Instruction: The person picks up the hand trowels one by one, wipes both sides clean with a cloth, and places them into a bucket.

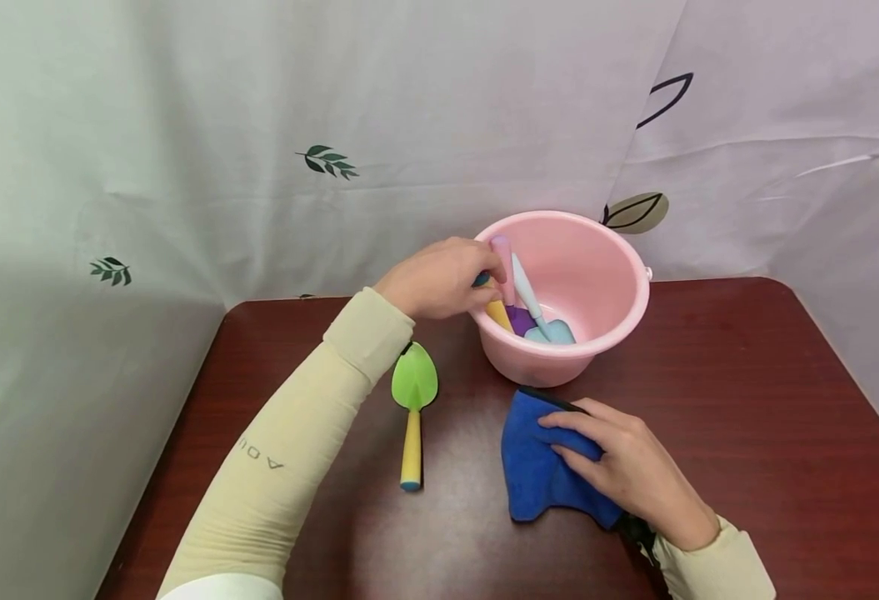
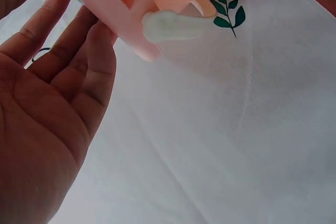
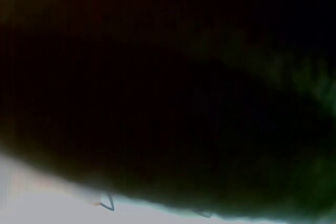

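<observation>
A pink bucket (image 1: 536,362) stands at the back of the table. My left hand (image 1: 446,275) is at its left rim, fingertips around the teal-ended yellow handle (image 1: 499,315) of a tool inside it. In the left wrist view the left fingers (image 2: 97,72) reach up behind the pink rim. My right hand (image 1: 626,454) holds a blue cloth (image 1: 532,467) with a dark edge on the table in front of the bucket. Left of the cloth lies a toy shovel with a green blade (image 1: 414,379) and yellow handle. The right wrist view is mostly dark.
Inside the bucket lean a pink handle (image 1: 502,258), a pale blue shovel (image 1: 529,292) and a purple piece (image 1: 520,321). The dark red table (image 1: 739,400) meets a pale leaf-printed curtain (image 1: 409,100) at the back.
</observation>
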Demonstrator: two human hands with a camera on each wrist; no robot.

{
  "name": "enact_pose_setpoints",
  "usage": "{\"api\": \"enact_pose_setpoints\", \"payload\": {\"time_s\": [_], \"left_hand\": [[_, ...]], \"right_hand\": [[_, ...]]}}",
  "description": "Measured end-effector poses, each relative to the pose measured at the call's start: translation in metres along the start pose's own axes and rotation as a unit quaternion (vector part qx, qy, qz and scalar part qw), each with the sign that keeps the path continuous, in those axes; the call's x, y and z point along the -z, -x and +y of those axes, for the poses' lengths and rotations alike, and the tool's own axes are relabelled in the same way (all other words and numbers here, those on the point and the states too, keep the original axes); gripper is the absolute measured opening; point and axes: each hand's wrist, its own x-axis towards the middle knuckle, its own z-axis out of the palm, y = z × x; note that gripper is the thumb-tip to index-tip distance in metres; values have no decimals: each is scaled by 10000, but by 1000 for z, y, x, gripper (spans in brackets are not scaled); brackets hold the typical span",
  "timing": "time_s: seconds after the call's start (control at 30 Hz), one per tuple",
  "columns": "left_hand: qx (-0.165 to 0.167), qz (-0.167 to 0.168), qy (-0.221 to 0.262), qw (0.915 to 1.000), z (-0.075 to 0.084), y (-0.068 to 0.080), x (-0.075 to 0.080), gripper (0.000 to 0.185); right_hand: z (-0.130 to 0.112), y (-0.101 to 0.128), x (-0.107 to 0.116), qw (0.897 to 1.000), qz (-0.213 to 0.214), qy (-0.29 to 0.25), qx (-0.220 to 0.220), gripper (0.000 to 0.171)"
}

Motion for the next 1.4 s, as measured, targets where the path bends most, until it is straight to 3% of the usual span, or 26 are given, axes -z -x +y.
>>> {"api": "enact_pose_setpoints", "payload": {"time_s": [0.23, 0.43, 0.6, 0.73, 0.97, 1.23, 1.4], "left_hand": [[-91, 113, 200, 9997, -7, 6, 4, 23], [12, 605, 370, 9975, -16, 24, 6, 26], [358, 1226, 594, 9900, -21, 50, 3, 30], [965, 1593, 845, 9789, -21, 71, -6, 32], [2108, 1736, 1430, 9513, -14, 108, -33, 31], [2834, 1446, 2110, 9243, 1, 139, -87, 37], [3299, 1210, 2093, 9125, 7, 154, -111, 38]], "right_hand": [[0, -1, 0, 10000, -4, -23, -25, 54], [-1, -2, -1, 10000, -42, -13, -64, 54], [-2, -2, -1, 9999, -68, -14, -83, 53], [-2, -2, -1, 9999, -58, -5, -98, 53], [-3, -1, -1, 9999, -59, -27, -127, 52], [-3, -1, 0, 9997, -112, -50, -230, 53], [-3, 0, 0, 9997, -77, -94, -207, 53]]}}
